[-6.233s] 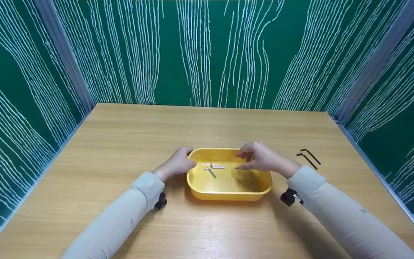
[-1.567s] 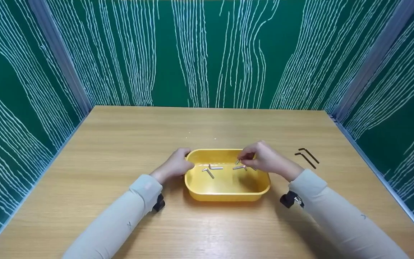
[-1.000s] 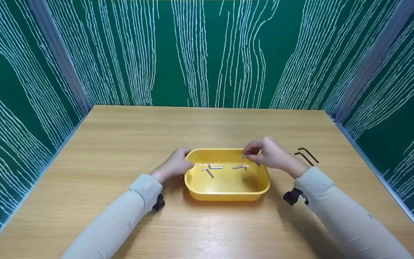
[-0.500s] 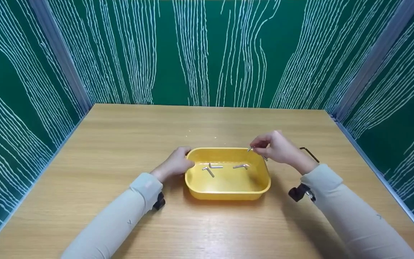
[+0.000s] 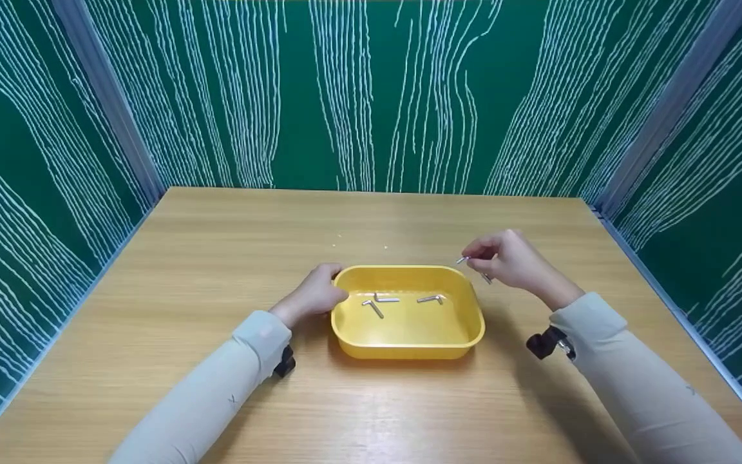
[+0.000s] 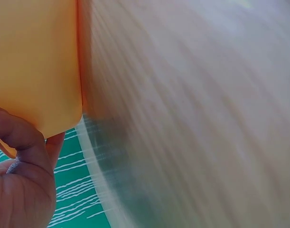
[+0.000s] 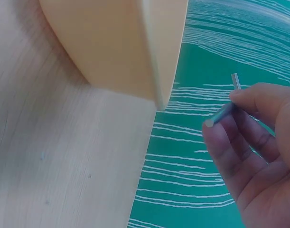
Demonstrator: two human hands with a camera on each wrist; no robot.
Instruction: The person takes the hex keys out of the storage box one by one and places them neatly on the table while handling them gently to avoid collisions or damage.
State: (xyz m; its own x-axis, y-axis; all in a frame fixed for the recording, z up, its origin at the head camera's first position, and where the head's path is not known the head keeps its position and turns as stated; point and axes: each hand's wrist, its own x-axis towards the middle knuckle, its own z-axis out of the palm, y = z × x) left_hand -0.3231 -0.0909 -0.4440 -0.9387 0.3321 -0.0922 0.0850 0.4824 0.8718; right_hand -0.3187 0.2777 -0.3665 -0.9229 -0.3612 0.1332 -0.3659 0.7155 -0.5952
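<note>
Left hand (image 5: pixel 313 298) grips its end of the yellow tray (image 5: pixel 403 352), right hand (image 5: pixel 511 263) pinches a silver hex key (image 7: pixel 220 115) just off the tray's corner, three loose hex keys (image 5: pixel 388 299) between them; I'd favour a firm pinch, tray braced.

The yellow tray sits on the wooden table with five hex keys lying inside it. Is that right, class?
The count is wrong: the head view shows three hex keys lying inside the yellow tray, not five. The tray does sit on the wooden table.
</note>
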